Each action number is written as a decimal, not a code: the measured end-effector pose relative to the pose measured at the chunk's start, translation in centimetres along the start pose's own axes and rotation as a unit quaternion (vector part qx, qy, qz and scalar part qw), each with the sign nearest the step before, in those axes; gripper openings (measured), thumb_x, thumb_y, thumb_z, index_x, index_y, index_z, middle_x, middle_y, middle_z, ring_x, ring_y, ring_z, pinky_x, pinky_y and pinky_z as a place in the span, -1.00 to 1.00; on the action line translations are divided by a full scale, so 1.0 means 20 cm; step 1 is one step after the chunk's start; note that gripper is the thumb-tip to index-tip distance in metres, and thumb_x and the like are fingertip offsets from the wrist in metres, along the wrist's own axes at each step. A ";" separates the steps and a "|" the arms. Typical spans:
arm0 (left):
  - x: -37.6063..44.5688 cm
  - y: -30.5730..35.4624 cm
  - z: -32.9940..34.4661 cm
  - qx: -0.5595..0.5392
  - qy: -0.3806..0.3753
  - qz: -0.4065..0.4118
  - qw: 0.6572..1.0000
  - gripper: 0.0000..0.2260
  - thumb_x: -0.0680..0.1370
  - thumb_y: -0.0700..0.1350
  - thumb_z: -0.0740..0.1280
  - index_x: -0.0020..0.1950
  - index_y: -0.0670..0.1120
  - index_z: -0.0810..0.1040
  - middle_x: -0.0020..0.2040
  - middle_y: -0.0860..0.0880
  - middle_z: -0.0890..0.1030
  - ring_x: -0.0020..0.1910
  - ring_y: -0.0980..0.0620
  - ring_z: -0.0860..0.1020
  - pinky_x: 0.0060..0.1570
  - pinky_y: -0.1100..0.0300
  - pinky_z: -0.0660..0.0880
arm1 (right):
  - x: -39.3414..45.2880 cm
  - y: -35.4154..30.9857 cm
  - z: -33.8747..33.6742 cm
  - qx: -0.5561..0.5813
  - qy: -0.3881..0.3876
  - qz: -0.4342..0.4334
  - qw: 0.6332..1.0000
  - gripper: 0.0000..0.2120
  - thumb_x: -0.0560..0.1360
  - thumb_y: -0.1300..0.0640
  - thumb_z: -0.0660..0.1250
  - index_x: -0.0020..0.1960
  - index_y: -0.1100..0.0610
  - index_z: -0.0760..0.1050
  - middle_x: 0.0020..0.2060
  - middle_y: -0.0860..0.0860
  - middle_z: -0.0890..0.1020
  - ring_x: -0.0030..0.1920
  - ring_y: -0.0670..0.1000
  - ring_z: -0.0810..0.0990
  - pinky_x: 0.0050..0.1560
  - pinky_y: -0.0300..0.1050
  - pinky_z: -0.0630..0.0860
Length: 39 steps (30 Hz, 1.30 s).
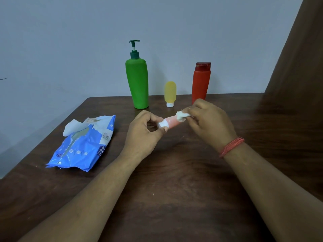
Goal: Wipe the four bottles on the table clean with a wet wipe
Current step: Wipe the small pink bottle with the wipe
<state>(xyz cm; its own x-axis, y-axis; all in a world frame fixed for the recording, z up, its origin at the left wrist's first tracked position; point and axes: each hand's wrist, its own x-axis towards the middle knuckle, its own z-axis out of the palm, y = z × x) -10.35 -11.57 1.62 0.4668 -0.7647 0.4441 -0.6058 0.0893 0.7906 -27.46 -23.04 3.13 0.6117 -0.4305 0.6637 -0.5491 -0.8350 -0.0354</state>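
Observation:
A small pink bottle (172, 121) with a white cap is held sideways above the table's middle. My left hand (143, 135) pinches its capped end. My right hand (209, 121) grips a bunched white wet wipe (180, 116) against the bottle's other end. Three bottles stand upright at the back of the table: a tall green pump bottle (138, 82), a small yellow bottle (170, 93) resting on its white cap, and a red bottle (201, 82) whose base is hidden behind my right hand.
A blue wet-wipe pack (82, 145) lies on the dark wooden table (174, 189) at the left, with a white wipe (71, 127) sticking out of its top. A grey wall stands behind the table. A brown curtain (297, 67) hangs at the right.

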 end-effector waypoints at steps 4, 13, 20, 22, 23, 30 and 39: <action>0.01 -0.04 -0.01 -0.067 -0.010 -0.078 0.995 -0.81 0.46 -0.17 0.54 -0.03 0.06 0.63 0.01 0.10 0.65 0.03 0.15 0.60 -0.02 0.26 0.56 | 0.00 0.09 0.01 0.025 0.034 0.096 0.994 -0.79 0.55 0.17 0.39 0.17 0.09 0.65 -0.05 -0.01 0.57 -0.09 -0.02 0.53 -0.06 -0.19 0.43; -0.02 -0.03 0.04 -0.411 -0.041 -0.201 0.888 -0.92 0.53 -0.35 0.40 -0.02 -0.26 0.54 0.19 -0.34 0.56 0.06 -0.16 0.68 0.01 0.04 0.64 | 0.00 -0.04 0.08 0.223 0.102 0.127 0.961 -0.90 0.54 0.22 0.42 0.06 0.13 0.61 -0.02 -0.03 0.60 -0.07 -0.07 0.56 -0.07 -0.24 0.54; -0.01 -0.05 0.07 -0.451 -0.040 -0.204 0.868 -0.87 0.52 -0.37 0.39 0.03 -0.26 0.50 0.12 -0.32 0.52 0.03 -0.16 0.64 0.05 0.00 0.65 | -0.02 -0.12 0.05 0.130 0.021 -0.067 0.989 -0.87 0.50 0.21 0.40 0.05 0.15 0.61 -0.05 0.01 0.60 -0.09 0.01 0.59 -0.17 -0.01 0.58; -0.02 -0.05 0.07 -0.443 -0.056 -0.203 0.871 -0.87 0.52 -0.37 0.40 0.01 -0.25 0.50 0.07 -0.30 0.52 0.03 -0.15 0.63 0.03 0.02 0.65 | -0.02 -0.11 0.04 0.106 0.037 -0.049 0.992 -0.87 0.51 0.18 0.39 0.05 0.13 0.62 -0.06 0.00 0.60 -0.12 -0.01 0.58 -0.19 -0.03 0.58; -0.02 -0.04 0.07 -0.432 -0.067 -0.201 0.877 -0.87 0.51 -0.38 0.40 -0.01 -0.24 0.51 0.04 -0.27 0.52 0.02 -0.14 0.64 0.01 0.03 0.65 | -0.02 -0.09 0.04 0.105 0.057 -0.028 0.992 -0.87 0.51 0.18 0.38 0.05 0.13 0.61 -0.06 0.00 0.59 -0.13 -0.03 0.56 -0.18 -0.06 0.56; -0.04 -0.03 0.06 -0.341 -0.135 -0.175 0.914 -0.82 0.47 -0.39 0.46 -0.07 -0.17 0.53 0.07 -0.23 0.56 0.07 -0.15 0.67 0.04 -0.01 0.63 | 0.01 0.00 0.04 0.167 0.146 0.131 0.966 -0.89 0.53 0.26 0.40 0.05 0.18 0.62 0.00 0.05 0.57 -0.04 -0.08 0.50 -0.03 -0.34 0.43; -0.02 -0.04 0.03 -0.395 -0.062 -0.179 0.899 -0.63 0.28 -0.26 0.57 0.01 -0.22 0.54 0.04 -0.27 0.58 0.05 -0.16 0.62 0.20 -0.12 0.57 | -0.02 -0.15 0.07 0.190 -0.027 -0.065 0.979 -0.82 0.53 0.22 0.39 0.12 0.13 0.62 -0.02 0.01 0.56 -0.03 -0.03 0.56 -0.05 -0.01 0.56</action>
<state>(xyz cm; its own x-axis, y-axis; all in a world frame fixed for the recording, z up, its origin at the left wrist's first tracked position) -10.49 -11.68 0.50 0.4359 -0.8954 0.0904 0.2372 0.2112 0.9482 -25.30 -20.87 2.02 0.6966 -0.3218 0.6412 -0.2200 -0.9465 -0.2361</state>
